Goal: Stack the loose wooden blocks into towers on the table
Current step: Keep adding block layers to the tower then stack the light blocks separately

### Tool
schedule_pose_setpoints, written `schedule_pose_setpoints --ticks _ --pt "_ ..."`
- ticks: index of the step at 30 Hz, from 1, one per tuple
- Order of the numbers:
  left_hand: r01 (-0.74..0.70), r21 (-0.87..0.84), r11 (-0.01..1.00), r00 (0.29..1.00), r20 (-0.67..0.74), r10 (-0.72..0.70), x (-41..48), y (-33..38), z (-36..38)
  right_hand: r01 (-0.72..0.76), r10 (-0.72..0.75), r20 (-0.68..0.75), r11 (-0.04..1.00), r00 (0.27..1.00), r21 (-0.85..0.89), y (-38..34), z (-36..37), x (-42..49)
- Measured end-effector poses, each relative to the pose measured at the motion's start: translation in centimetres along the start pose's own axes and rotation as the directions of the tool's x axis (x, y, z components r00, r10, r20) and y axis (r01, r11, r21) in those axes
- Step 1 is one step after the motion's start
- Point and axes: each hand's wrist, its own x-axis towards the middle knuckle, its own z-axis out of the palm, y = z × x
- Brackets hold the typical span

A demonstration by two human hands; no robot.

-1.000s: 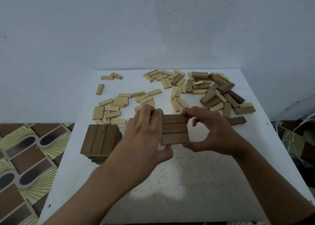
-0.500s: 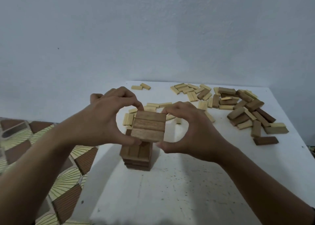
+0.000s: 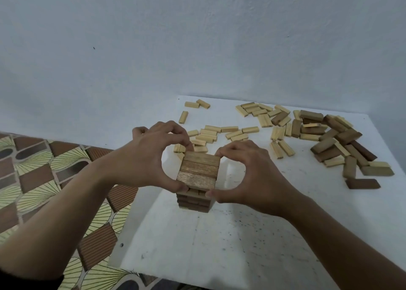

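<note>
A row of three brown wooden blocks (image 3: 198, 170) lies side by side, pinched from both ends. My left hand (image 3: 145, 157) grips its left end and my right hand (image 3: 248, 175) grips its right end. The row sits on or just above a short tower of brown blocks (image 3: 194, 203) near the left edge of the white table (image 3: 241, 245); I cannot tell whether it touches. Loose pale blocks (image 3: 219, 133) lie behind the tower. A pile of loose brown and pale blocks (image 3: 338, 144) lies at the back right.
The table's left edge runs close beside the tower, with a patterned brown and cream floor (image 3: 44, 179) below. A pale blue wall (image 3: 197, 37) stands behind the table. The table's near surface is speckled with dark spots.
Both hands carried the three-block row leftward from the table's middle to over the brown tower, and it now sits lower, at the tower's top. The camera view also shifted left.
</note>
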Motion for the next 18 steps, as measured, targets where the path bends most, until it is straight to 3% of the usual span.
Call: schedule_pose_setpoints --ticks 18 --pt "0.014 -0.045 0.999 0.999 0.039 -0.012 -0.39 -0.86 0.41 -0.013 0.012 0.022 0.999 1.000 0.044 0.57 0.62 -0.06"
